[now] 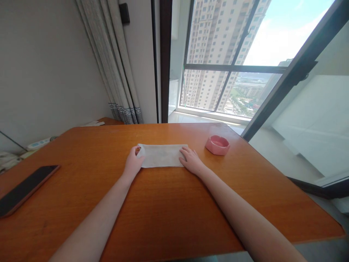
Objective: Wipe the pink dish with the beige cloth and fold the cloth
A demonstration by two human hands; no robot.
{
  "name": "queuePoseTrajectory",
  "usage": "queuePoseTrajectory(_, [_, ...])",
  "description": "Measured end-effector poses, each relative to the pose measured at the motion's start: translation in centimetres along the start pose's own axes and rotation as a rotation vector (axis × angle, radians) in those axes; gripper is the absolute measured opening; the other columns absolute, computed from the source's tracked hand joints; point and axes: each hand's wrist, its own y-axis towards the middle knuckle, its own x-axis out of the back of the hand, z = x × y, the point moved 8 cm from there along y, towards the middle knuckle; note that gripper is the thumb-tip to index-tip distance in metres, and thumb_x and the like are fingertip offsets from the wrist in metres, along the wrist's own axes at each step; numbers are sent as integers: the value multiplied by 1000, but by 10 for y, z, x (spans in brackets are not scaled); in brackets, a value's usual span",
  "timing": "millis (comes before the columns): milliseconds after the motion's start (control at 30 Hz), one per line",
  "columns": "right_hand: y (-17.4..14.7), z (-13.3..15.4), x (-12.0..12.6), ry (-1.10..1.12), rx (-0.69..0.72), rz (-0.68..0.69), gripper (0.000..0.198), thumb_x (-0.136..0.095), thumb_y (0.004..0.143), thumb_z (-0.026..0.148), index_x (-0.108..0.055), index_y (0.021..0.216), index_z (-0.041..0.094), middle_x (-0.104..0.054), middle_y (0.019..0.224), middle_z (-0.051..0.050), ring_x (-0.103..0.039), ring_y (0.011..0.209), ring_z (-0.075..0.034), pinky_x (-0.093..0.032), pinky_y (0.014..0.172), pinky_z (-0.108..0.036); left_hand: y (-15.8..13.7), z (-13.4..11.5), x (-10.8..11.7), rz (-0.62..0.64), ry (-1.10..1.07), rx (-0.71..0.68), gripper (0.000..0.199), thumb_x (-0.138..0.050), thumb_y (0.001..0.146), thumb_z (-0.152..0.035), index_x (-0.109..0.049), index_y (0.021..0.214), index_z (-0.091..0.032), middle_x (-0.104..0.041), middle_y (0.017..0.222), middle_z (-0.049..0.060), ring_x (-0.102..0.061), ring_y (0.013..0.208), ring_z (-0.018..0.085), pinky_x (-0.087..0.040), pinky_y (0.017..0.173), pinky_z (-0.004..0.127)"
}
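A white cloth [162, 155], folded into a long flat strip, lies crosswise on the wooden table [169, 207]. At its left end my left hand [133, 160] grips the edge, thumb on top and fingers curled around the side, and that end is slightly raised. My right hand [191, 160] rests on the right end with its fingers spread flat over the cloth. The cloth's underside is hidden.
A pink faceted bowl, perhaps an ashtray [217, 145], stands to the right of my right hand. On the left lies a dark phone-like slab [25, 187]. A power strip [40, 143] sits beyond the left edge. Behind the table are a curtain [109, 62] and a window.
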Motion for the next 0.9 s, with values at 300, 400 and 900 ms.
queuePoseTrajectory(300, [-2,17,11,9,79,-63,24,-53,75,14,-63,97,16,-61,105,-8,-54,100,-21,-39,92,-31,-10,11,32,-439,-500,219,42,-56,67,-10,-48,108,-16,-60,89,3,-61,78,13,-50,75,29])
queuePoseTrajectory(400, [-8,39,6,50,188,-33,23,-54,80,20,-63,101,17,-60,109,-8,-53,105,-21,-37,96,-33,-27,-32,28,-383,-406,-86,36,-55,74,-17,-46,109,-18,-60,107,7,-58,103,16,-45,91,31])
queuePoseTrajectory(900, [-2,57,-5,422,326,-64,29,-47,77,7,-67,95,19,-67,101,-5,-59,99,-16,-43,92,-29,-82,-83,-70,467,166,-533,29,-48,78,-16,-60,105,-20,-63,116,5,-56,110,19,-40,100,33])
